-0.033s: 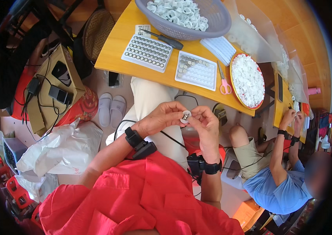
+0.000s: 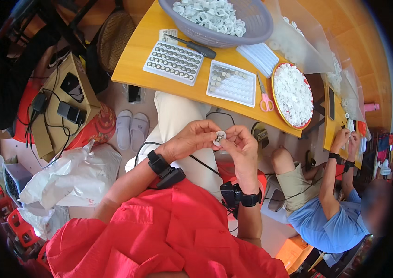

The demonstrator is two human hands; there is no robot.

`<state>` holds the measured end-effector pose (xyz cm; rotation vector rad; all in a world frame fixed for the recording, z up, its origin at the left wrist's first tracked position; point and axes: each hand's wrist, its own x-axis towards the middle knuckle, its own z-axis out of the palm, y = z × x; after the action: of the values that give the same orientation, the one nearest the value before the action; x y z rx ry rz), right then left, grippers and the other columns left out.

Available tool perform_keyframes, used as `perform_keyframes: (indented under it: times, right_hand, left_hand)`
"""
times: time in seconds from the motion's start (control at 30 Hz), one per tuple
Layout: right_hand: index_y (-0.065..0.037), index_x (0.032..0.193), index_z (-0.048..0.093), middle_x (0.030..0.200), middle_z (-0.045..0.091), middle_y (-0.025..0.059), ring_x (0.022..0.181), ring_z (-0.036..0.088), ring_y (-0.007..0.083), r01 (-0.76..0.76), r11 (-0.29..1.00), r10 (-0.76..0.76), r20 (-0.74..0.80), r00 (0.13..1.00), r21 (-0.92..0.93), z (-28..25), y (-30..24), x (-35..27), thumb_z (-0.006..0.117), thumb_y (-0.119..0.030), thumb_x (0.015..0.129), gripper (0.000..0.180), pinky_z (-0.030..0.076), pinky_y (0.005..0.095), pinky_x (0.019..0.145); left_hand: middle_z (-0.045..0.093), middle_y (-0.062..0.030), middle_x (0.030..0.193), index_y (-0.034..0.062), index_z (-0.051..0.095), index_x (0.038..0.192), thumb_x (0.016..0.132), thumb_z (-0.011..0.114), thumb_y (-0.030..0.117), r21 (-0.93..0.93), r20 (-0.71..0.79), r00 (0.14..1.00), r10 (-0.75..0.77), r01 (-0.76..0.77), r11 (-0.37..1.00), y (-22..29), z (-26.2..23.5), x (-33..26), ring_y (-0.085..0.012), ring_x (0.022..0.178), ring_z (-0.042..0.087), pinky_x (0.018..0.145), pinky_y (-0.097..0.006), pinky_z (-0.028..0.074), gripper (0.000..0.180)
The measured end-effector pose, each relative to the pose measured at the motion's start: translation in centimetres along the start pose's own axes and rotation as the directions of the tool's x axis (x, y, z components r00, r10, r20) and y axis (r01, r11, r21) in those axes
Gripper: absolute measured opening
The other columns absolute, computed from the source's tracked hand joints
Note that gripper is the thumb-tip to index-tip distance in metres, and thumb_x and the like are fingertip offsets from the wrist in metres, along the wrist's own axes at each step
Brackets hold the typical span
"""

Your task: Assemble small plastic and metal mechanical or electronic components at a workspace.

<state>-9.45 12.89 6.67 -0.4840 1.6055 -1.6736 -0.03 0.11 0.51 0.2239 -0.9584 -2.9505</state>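
In front of my lap, my left hand (image 2: 195, 139) and my right hand (image 2: 244, 149) are both closed on a small round white plastic piece (image 2: 220, 137). Bits of metal show in its middle, too small to make out fully. The fingertips of both hands pinch its edges from either side. Beyond them on the yellow table (image 2: 178, 95) lies a white tray with rows of silver button cells (image 2: 172, 63). To its right is a second white tray (image 2: 245, 89), partly filled with similar cells. A black-handled screwdriver (image 2: 197, 47) lies behind the first tray.
A grey basket (image 2: 168, 14) heaped with white plastic parts stands at the back. Pink-handled scissors (image 2: 266, 101) lie beside a red-rimmed dish (image 2: 311, 104) of small white pieces. At right, a co-worker in a blue shirt (image 2: 319, 227) works. A black cable (image 2: 206, 164) crosses my lap.
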Motion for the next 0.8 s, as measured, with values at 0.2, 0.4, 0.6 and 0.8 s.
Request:
perform_keyframes:
  times: [0.2,0.4,0.6,0.8]
  right_hand:
    - [0.0,0.091,0.053,0.078,0.059,0.0047,0.068,0.057,0.0094,-0.049,0.996,0.047,-0.021,0.999,-0.08,0.34,-0.29,0.09,0.062,0.006,0.075,0.019,0.048,0.0213,0.062]
    - [0.0,0.09,0.054,0.078,0.061,0.0067,0.067,0.062,0.0126,-0.112,0.994,0.111,0.026,0.993,0.018,-0.14,-0.16,0.47,0.062,0.005,0.074,0.019,0.05,0.0223,0.06]
    - [0.0,0.092,0.054,0.079,0.062,0.0068,0.068,0.062,0.0132,-0.073,0.994,0.068,0.057,0.996,0.082,-0.03,-0.24,0.47,0.059,0.004,0.078,0.015,0.05,0.0228,0.061]
    - [0.001,0.092,0.054,0.078,0.062,0.0076,0.067,0.062,0.0136,-0.041,0.999,0.041,0.013,0.999,0.033,0.14,-0.39,0.1,0.058,0.005,0.079,0.014,0.051,0.0231,0.059]
  left_hand:
    - [0.06,-0.0054,0.095,0.0027,0.055,0.101,0.086,0.059,0.013,0.019,0.017,1.0,0.015,-0.015,1.0,-0.01,-0.04,-0.09,-0.0126,0.084,0.058,0.077,-0.027,0.048,0.019]
    - [0.061,-0.0054,0.092,0.0024,0.057,0.098,0.085,0.059,0.01,0.119,0.042,0.999,0.031,-0.036,0.992,-0.07,-0.28,-0.22,-0.0124,0.083,0.057,0.077,-0.027,0.048,0.015]
    - [0.061,-0.0069,0.092,0.0026,0.056,0.1,0.087,0.058,0.014,0.017,0.01,0.999,0.032,-0.032,0.999,-0.15,-0.27,-0.37,-0.0141,0.082,0.06,0.077,-0.027,0.049,0.017]
    - [0.06,-0.0054,0.095,0.0031,0.054,0.102,0.086,0.059,0.016,-0.067,0.037,0.999,0.016,-0.014,0.998,-0.13,-0.4,-0.28,-0.0133,0.084,0.058,0.077,-0.027,0.049,0.021]
